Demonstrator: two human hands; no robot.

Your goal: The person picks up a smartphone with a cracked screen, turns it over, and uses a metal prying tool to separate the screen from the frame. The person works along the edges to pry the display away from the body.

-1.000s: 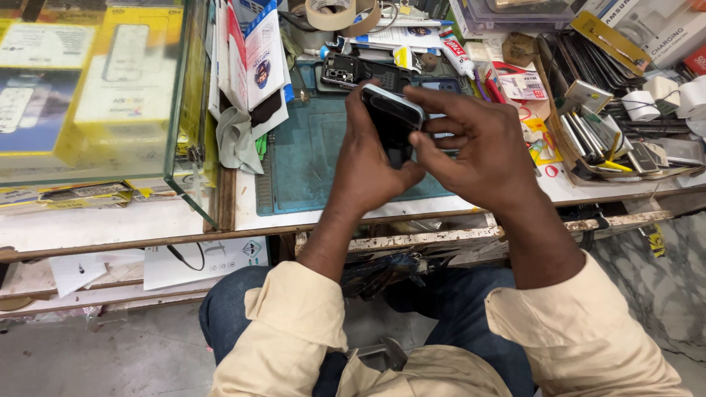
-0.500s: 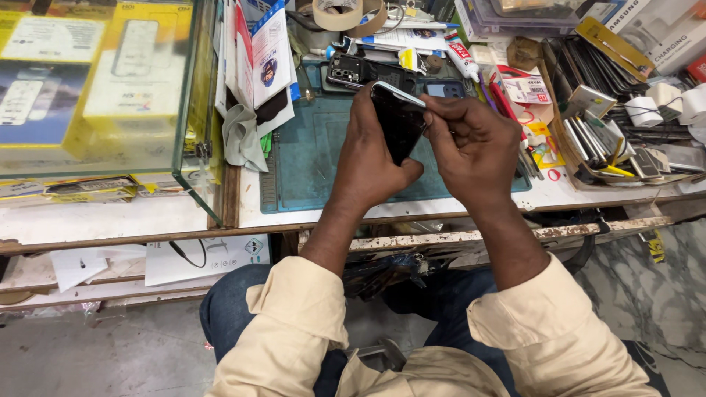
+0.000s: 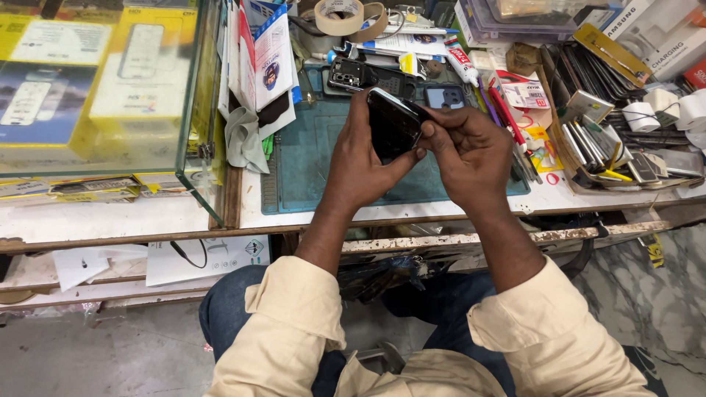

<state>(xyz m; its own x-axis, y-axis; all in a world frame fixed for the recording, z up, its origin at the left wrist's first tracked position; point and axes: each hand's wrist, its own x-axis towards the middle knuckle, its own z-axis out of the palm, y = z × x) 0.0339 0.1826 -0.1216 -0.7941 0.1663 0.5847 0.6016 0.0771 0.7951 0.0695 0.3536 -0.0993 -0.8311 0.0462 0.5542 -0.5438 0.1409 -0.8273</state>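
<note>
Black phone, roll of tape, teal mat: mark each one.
black phone [image 3: 391, 126], head view, middle of its dark face.
roll of tape [image 3: 338, 15], head view, its tan outer ring.
teal mat [image 3: 309, 162], head view, bare left part.

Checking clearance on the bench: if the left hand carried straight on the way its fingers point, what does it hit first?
The left hand grips the black phone, fingers pointing up and away over the teal mat. Straight on, it would probably meet the opened phone frame at the mat's far edge first; depth is unclear.

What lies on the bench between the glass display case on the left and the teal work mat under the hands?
In the head view, a crumpled grey cloth and upright printed packets lie between the glass case and the teal mat.
</note>
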